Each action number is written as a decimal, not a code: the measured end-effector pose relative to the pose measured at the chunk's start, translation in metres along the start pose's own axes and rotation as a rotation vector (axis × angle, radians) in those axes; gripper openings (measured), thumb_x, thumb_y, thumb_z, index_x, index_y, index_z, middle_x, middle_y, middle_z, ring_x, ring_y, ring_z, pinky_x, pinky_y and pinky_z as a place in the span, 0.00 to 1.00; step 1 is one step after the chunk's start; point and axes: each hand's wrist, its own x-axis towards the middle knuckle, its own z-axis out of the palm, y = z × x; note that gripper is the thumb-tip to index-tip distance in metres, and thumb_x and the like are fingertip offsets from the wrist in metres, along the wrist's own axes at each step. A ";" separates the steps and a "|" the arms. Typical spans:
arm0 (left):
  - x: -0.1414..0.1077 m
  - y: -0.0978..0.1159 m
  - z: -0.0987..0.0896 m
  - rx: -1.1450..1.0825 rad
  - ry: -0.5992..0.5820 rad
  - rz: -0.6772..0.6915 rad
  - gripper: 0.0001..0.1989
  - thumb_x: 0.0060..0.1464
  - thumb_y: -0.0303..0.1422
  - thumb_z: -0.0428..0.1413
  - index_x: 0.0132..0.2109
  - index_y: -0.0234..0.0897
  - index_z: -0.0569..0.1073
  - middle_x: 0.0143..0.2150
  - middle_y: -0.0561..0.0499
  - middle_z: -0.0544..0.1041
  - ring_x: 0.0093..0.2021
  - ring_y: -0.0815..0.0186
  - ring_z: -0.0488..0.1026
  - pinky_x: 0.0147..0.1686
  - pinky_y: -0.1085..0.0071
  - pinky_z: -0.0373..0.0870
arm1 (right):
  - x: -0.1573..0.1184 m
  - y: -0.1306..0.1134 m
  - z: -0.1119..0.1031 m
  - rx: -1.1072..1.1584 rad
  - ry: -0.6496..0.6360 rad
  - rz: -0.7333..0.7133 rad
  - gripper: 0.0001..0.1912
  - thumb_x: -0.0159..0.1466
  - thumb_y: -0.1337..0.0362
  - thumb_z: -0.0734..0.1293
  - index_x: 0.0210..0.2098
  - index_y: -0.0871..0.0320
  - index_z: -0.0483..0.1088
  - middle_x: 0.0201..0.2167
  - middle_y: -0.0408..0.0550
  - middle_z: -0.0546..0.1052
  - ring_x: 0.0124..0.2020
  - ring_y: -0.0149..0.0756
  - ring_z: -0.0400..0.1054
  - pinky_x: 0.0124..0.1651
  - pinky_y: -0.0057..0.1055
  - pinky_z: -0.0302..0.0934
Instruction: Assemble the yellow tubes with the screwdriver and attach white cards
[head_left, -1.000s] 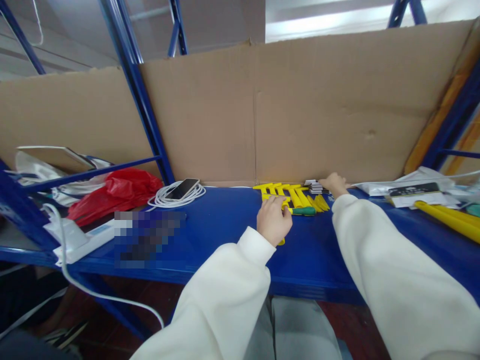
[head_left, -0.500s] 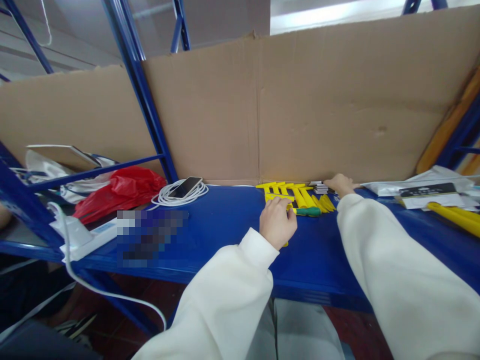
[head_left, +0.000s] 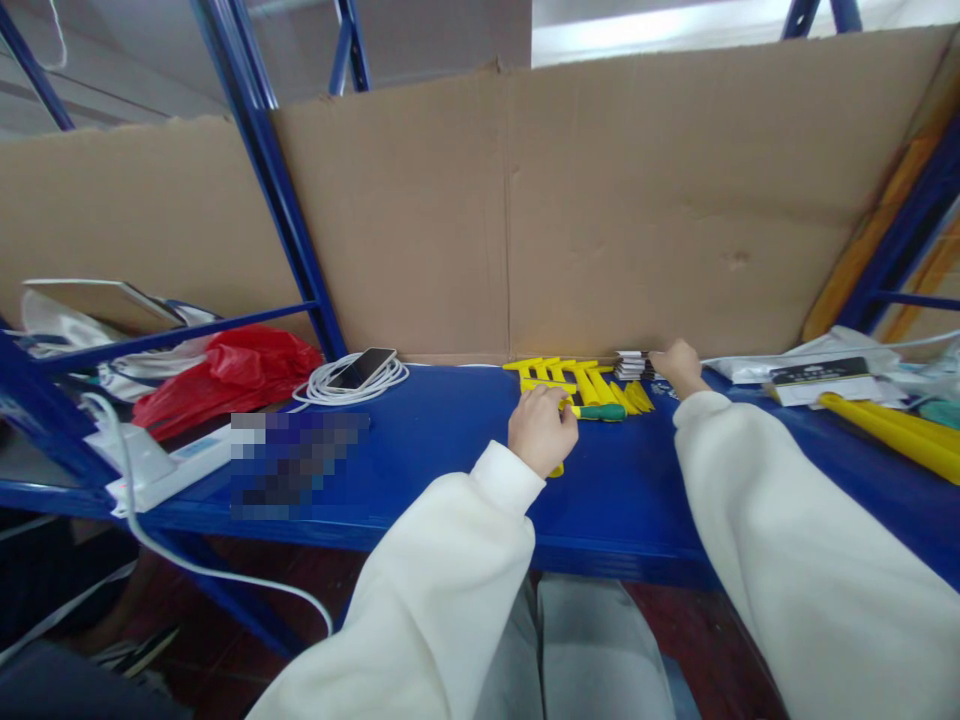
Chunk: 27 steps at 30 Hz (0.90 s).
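My left hand (head_left: 541,430) is closed over a yellow T-shaped piece (head_left: 556,470), whose lower end shows beneath the palm. Right beside its thumb lies a screwdriver with a green and yellow handle (head_left: 601,411); the shaft end is hidden by the hand. Behind, a row of yellow T-shaped pieces (head_left: 585,384) and several short yellow pieces (head_left: 634,397) lie on the blue shelf. My right hand (head_left: 679,367) is at the back with fingers bent together, beside a small white stack (head_left: 630,366) and some dark small pieces. Its fingertips are too small to make out.
A tall cardboard sheet (head_left: 420,230) backs the blue shelf (head_left: 442,430). On the left are a phone (head_left: 364,369) on a coiled white cable (head_left: 315,388), a red bag (head_left: 232,370) and a white power strip (head_left: 187,460). Long yellow pieces (head_left: 892,430) and packets lie right.
The view has shifted a little to the right. My right hand has drawn slightly right from the white stack, which shows more fully. My left hand keeps its place on the yellow piece.
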 end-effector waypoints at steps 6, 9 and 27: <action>0.005 -0.004 0.000 0.049 -0.020 -0.042 0.14 0.60 0.27 0.53 0.48 0.34 0.81 0.50 0.43 0.81 0.52 0.59 0.76 0.55 0.66 0.70 | -0.004 0.006 0.004 0.122 0.066 -0.013 0.19 0.59 0.67 0.67 0.48 0.68 0.73 0.46 0.69 0.75 0.55 0.58 0.69 0.56 0.48 0.63; 0.007 -0.006 0.000 0.066 -0.028 -0.054 0.14 0.60 0.27 0.53 0.49 0.33 0.81 0.51 0.42 0.81 0.53 0.58 0.76 0.55 0.67 0.70 | -0.004 0.008 0.007 0.185 0.089 -0.011 0.16 0.58 0.68 0.67 0.46 0.66 0.72 0.45 0.67 0.75 0.55 0.57 0.68 0.58 0.49 0.62; 0.028 -0.023 0.007 -0.064 0.027 -0.165 0.17 0.56 0.23 0.53 0.49 0.34 0.81 0.50 0.43 0.82 0.50 0.61 0.79 0.53 0.71 0.71 | -0.062 -0.031 -0.019 1.361 0.004 0.059 0.23 0.49 0.67 0.76 0.36 0.52 0.59 0.31 0.36 0.70 0.26 0.27 0.69 0.29 0.23 0.66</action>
